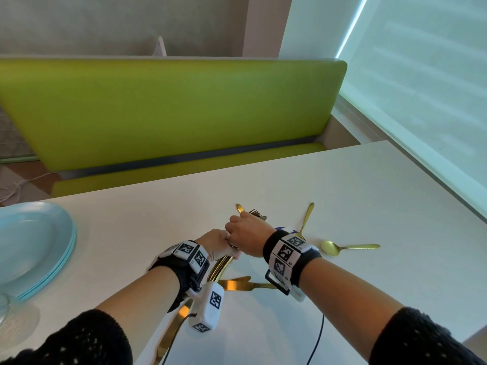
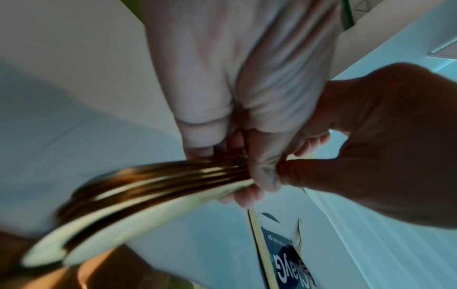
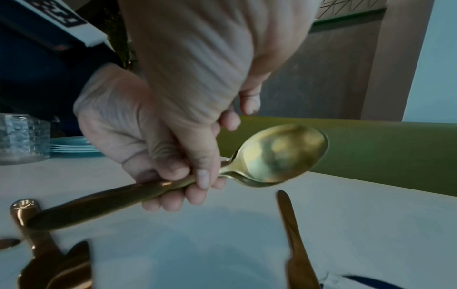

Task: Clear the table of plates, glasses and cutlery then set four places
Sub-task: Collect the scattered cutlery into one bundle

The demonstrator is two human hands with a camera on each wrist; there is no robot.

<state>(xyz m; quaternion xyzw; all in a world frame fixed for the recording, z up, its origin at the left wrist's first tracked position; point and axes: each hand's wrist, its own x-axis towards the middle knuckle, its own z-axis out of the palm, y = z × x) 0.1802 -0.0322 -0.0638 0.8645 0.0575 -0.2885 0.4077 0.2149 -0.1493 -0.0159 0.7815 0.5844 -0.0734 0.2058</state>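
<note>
A bundle of gold cutlery (image 1: 220, 267) hangs over the middle of the white table (image 1: 369, 185), and both hands grip it. My left hand (image 1: 229, 248) has its fingers curled round the handles (image 2: 153, 183). Just beyond it, my right hand (image 1: 237, 227) pinches the bundle near the necks (image 3: 205, 176). A spoon bowl (image 3: 281, 154) and fork tines (image 1: 257, 214) stick out past the right hand. Loose on the table lie a gold spoon (image 1: 347, 247), another gold piece (image 1: 307, 219) and a gold knife (image 1: 237, 284). A stack of pale blue plates (image 1: 34, 246) sits at the left.
A clear glass (image 1: 5, 306) stands at the near left beside the plates. A dark blue printed packet (image 2: 284, 254) lies under my right wrist. A green bench (image 1: 171, 109) runs along the far side. A window blind (image 1: 421, 75) borders the right edge.
</note>
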